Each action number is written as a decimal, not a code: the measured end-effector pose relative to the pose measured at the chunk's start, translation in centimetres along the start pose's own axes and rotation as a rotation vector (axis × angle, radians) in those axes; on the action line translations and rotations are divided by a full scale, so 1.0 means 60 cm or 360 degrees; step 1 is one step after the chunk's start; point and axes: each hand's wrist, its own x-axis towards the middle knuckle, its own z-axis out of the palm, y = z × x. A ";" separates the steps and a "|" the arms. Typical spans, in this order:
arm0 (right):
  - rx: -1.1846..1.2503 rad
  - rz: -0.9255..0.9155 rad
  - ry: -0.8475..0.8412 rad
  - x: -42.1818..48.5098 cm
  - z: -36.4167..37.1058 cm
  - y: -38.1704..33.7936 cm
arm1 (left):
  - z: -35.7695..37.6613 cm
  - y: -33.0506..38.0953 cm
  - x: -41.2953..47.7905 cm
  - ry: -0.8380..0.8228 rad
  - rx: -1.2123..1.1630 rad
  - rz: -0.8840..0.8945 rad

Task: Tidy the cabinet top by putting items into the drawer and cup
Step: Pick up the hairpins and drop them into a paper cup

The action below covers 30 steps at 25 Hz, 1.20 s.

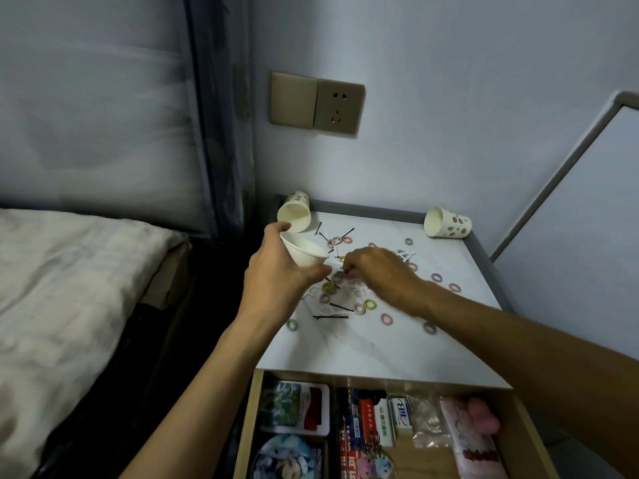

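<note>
Caught a white paper cup [306, 252] tilted, mouth toward the right, gripped in the left hand [276, 271] over the left side of the cabinet top [363, 347]. Spotted a back-left cup [295, 216] and a back-right cup [447, 223], both patterned, both on their sides. Found small coloured hair ties [386, 319] and black bobby pins [330, 317] strewn across that white top. Saw the wooden drawer [246, 426] pulled open below, well filled.

The paper cup [304, 250] is held by the left hand [276, 278], whose grip covers its lower wall and base. Just right of the cup, the right hand [377, 271] is motion-blurred; its fingertips curl under the palm, so whether they pinch anything cannot be told. The hair ties [337, 276] beneath it smear together on the counter [345, 354]. Behind the cup, a second cup [294, 212] is partly overlapped. Well in front, the drawer [247, 426] is cut by the lower edge, its labels illegible
</note>
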 end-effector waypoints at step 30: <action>0.0279 0.0418 -0.0176 -0.039 0.021 -0.073 | -0.044 0.013 -0.012 0.0109 -0.0078 0.0055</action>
